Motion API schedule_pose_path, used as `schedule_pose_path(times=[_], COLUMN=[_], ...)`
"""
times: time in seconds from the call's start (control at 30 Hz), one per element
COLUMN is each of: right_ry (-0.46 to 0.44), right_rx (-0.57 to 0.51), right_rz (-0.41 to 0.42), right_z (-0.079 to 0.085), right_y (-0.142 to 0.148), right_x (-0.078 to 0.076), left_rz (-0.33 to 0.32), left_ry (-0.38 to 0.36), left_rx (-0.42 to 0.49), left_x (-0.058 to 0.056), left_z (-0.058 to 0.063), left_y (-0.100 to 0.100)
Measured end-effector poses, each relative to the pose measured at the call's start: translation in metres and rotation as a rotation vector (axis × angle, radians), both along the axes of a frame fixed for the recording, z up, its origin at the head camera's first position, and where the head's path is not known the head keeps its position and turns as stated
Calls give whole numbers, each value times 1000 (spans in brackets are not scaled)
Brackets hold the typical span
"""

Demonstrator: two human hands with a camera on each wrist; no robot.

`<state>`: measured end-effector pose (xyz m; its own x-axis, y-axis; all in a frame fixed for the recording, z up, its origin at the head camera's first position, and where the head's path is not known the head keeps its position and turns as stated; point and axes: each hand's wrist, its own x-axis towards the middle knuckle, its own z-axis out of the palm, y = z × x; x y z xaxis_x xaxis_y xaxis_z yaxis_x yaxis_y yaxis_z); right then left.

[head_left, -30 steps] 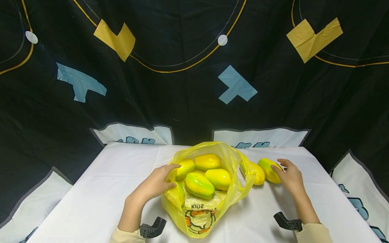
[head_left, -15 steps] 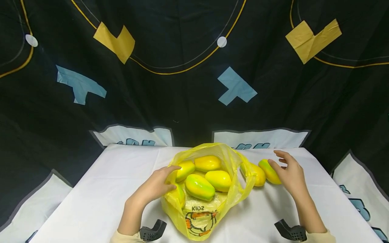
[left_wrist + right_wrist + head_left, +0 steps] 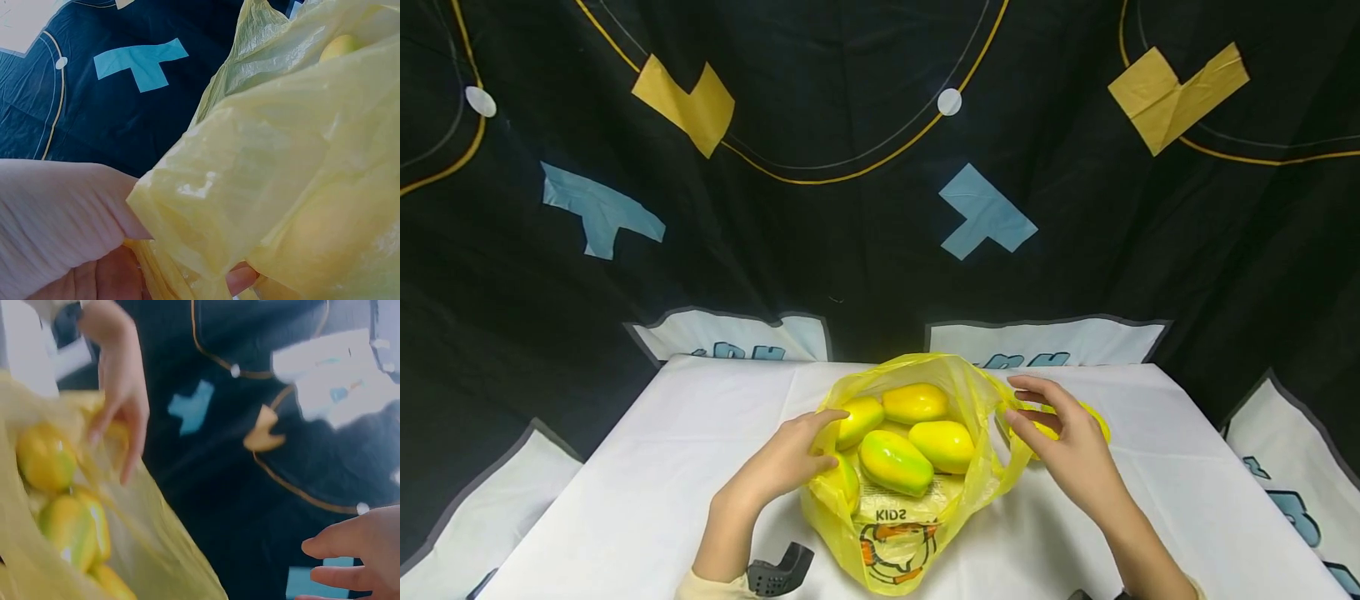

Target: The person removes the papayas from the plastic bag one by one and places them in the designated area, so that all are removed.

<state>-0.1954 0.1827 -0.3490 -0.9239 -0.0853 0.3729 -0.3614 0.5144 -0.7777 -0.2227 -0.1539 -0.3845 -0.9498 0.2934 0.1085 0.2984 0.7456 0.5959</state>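
- A translucent yellow plastic bag (image 3: 835, 529) stands mouth-up on a bench covered with white cloth (image 3: 685, 425), with the word KIDS and an orange-and-black drawing printed on it.
- Five glossy oblong yellow-green fruits (image 3: 895, 462) show inside the bag, clustered together and some touching.
- The left hand (image 3: 786, 454) holds the bag's rim on its left side, thumb and fingers bent with the thin plastic between them; the left wrist view shows the film folded over this hand, hiding most of the fingers.
- A black bracket (image 3: 781, 570) is worn on the left wrist, below a cream sleeve (image 3: 715, 587).
- The right hand (image 3: 1067, 437) is by the bag's right rim, fingers slightly bent and thumb well apart from them, with nothing in its grasp; whether a fingertip touches the plastic cannot be told.
- Two more yellow fruits (image 3: 1101, 418) lie on the bench to the right of the bag, partly hidden behind the right hand.
- Behind the bench hangs a black cloth (image 3: 850, 258) with gold and pale blue shapes.
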Motion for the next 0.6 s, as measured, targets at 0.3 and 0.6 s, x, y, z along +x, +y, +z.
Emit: schedule_pose_path(times=[0.3,0.6], right_ry=[16,-63], right_rx=[1,109], right_rz=[215,280], right_z=[-15,-47], right_y=[-32,-61], right_x=[-7,-28], left_rz=[0,-23], left_ry=[-5,9], left_rx=[-4,-10], left_x=[-1,-1], left_z=[-1,0], left_y=[0,0])
